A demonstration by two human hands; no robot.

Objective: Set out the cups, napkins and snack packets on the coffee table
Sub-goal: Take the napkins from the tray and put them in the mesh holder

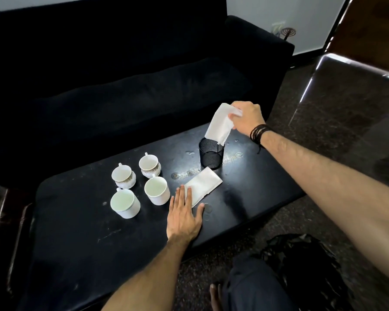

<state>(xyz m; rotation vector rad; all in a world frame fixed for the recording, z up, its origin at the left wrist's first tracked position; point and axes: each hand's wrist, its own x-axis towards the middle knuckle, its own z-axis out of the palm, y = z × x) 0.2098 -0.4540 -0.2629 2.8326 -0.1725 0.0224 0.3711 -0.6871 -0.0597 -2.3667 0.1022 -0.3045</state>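
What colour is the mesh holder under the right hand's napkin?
Black, as the head view shows: the mesh holder.

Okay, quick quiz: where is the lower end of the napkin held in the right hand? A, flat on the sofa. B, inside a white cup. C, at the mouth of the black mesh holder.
C: the right hand grips the napkin from above, its lower edge at the rim of the black mesh holder.

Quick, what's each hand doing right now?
Left hand: open, flat on the folded napkin.
Right hand: closed, holding a napkin over the mesh cup.
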